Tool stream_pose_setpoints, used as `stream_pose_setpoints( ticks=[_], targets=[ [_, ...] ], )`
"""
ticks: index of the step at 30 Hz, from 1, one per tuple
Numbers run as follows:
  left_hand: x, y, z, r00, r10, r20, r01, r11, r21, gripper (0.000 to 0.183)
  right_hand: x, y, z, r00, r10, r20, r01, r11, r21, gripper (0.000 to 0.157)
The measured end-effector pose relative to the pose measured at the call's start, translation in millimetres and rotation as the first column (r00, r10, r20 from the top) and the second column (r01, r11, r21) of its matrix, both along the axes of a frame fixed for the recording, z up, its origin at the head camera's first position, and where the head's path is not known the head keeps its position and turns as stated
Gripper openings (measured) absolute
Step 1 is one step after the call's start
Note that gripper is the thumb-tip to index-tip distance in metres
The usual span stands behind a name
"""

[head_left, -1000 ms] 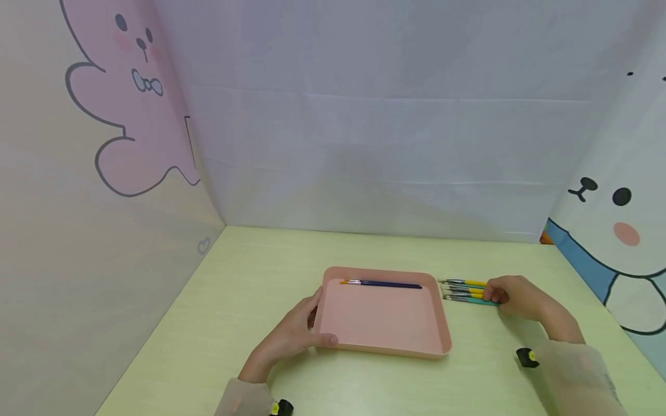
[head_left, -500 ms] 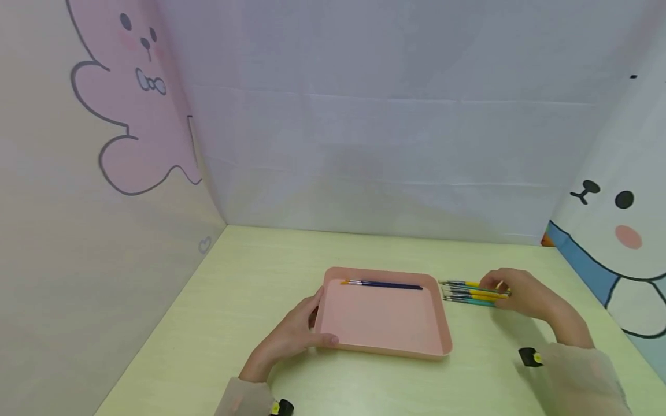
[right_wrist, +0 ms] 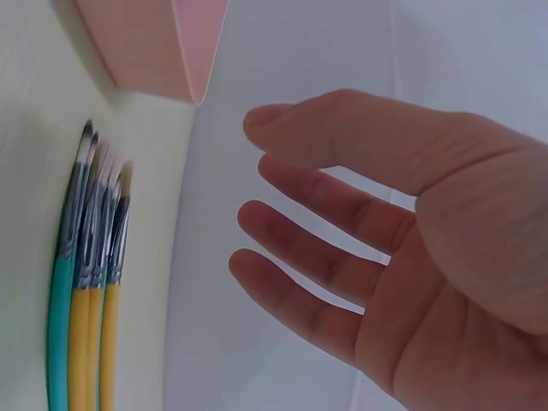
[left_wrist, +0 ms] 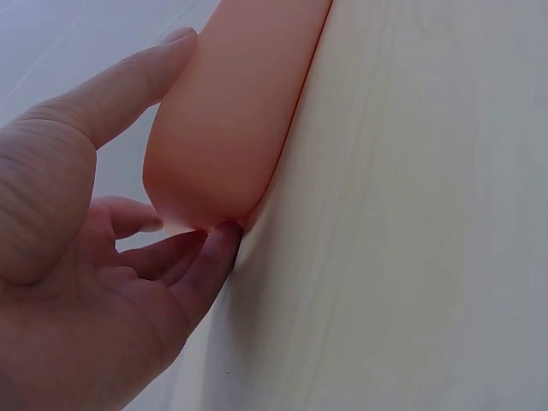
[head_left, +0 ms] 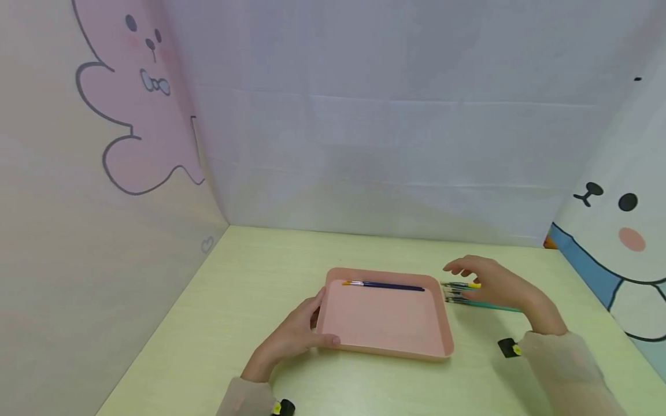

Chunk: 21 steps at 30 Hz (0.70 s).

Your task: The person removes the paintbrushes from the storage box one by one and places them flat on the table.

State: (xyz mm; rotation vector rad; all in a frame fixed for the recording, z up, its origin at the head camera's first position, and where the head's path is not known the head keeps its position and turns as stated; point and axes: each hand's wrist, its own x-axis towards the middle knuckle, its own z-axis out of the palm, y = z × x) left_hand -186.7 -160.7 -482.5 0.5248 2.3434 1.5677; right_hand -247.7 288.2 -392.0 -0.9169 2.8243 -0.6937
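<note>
My left hand (head_left: 291, 332) grips the near left corner of a shallow pink tray (head_left: 382, 320), its thumb at the front side and its fingers along the left side. In the left wrist view, the fingertips (left_wrist: 224, 235) reach the bottom of the tray wall (left_wrist: 223, 120). A dark blue paintbrush (head_left: 390, 285) lies inside near the tray's far side. Over several paintbrushes (right_wrist: 86, 317) with yellow and teal handles hovers my right hand (head_left: 494, 283), fingers apart and holding nothing. The brushes lie side by side on the table, partly hidden by that hand in the head view.
The pale yellow table (head_left: 276, 260) ends at a white cloth wall (head_left: 395, 190) behind. Cloth sides with a printed pink bear (head_left: 135, 133) and a printed white bear (head_left: 624, 254) stand to the left and right. The brushes lie just right of the tray.
My right hand has released the loose brushes, risen off their handles and moved left over them, its fingers spreading. My left hand and the tray have stayed in place.
</note>
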Motion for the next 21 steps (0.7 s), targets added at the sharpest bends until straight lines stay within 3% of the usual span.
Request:
stream_pose_setpoints(
  ticks=[9, 12, 17, 21],
  targets=[
    [-1.2, 1, -0.8, 1.000, -0.023, -0.017, 0.023, 0.999, 0.023, 0.113, -13.8, -47, 12.1, 0.986, 0.168, 0.003, -0.168, 0.985, -0.024, 0.046],
    [-1.5, 2, -1.0, 1.000, -0.025, -0.017, 0.025, 0.999, 0.029, 0.113, -20.4, -61, 10.7, 0.980, 0.194, 0.050, -0.193, 0.981, -0.024, 0.047],
    [-1.4, 2, -0.4, 1.000, -0.023, -0.011, 0.023, 0.999, 0.034, 0.114, -29.1, -86, 7.4, 0.962, 0.212, 0.170, -0.214, 0.977, -0.004, 0.060],
    [-0.6, 3, -0.1, 1.000, -0.012, 0.000, 0.012, 1.000, 0.025, 0.116, -34.4, -104, 4.3, 0.948, 0.238, 0.212, -0.253, 0.967, 0.043, 0.064]
  ],
)
